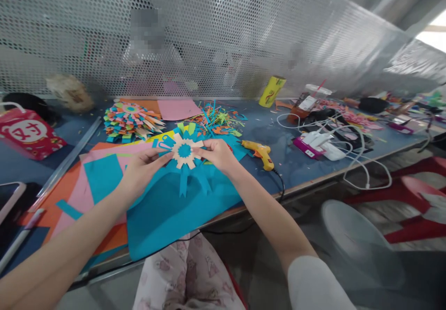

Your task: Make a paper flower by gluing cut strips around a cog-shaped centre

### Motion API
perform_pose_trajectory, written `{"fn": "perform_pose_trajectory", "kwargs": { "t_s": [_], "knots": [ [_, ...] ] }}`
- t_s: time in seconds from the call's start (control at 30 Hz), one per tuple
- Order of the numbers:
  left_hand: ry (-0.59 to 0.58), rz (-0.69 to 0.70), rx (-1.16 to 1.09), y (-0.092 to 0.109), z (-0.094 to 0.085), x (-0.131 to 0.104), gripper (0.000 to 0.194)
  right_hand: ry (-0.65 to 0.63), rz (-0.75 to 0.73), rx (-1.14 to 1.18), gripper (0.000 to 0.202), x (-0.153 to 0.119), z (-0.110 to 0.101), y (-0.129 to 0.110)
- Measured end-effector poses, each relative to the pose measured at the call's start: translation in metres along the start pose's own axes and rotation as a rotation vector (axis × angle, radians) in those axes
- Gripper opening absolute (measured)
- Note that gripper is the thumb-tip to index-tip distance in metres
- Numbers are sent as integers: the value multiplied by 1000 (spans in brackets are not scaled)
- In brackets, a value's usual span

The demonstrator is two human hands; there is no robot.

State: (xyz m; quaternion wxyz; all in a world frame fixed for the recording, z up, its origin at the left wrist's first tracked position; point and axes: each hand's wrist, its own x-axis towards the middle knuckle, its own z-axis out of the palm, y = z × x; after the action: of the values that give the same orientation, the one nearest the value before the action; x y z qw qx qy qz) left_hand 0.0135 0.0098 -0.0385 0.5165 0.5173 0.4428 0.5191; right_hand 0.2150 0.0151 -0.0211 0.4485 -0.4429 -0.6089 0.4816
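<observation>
Between my two hands is a flower-like ring of cream strips (186, 163) around a blue middle, with blue strips fanning behind it and two notched blue strips hanging down. My left hand (146, 164) pinches the ring's left edge, close to some looped blue strips. On the right edge, my right hand (214, 154) grips with thumb and fingers pressed together. Beneath them lies a large blue sheet (167, 217), overlapping pink and orange sheets. A yellow glue gun (259, 153) rests on the table to the right of my right hand.
Behind sit a layered multicoloured paper flower (130, 119) and a heap of thin scraps (219, 119). A yellow can (272, 91), a cup (310, 101) and a power strip with white cables (310, 144) stand right. A red bag (31, 133) is left. A mesh screen (216, 36) borders the table.
</observation>
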Motion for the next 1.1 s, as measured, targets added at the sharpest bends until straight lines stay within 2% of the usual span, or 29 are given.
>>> {"fn": "perform_pose_trajectory", "kwargs": {
  "t_s": [0.2,0.33,0.47,0.63,0.9,1.1],
  "knots": [
    [20,-86,-200,8,4,-1,45,-197,122,-23,41,-5,0,-4],
    [71,-109,-202,15,7,-3,43,-249,147,-48,40,-7,1,1],
    [74,-133,-264,14,7,-2,40,-252,144,-81,41,-8,0,3],
    [54,-140,-282,11,5,0,46,-275,157,-141,41,-10,1,0],
    [73,-206,-285,20,8,-4,40,-266,137,-182,39,-13,0,-1],
    [22,-119,-239,12,4,0,41,-273,125,-212,38,-13,-5,4]
  ]
}}
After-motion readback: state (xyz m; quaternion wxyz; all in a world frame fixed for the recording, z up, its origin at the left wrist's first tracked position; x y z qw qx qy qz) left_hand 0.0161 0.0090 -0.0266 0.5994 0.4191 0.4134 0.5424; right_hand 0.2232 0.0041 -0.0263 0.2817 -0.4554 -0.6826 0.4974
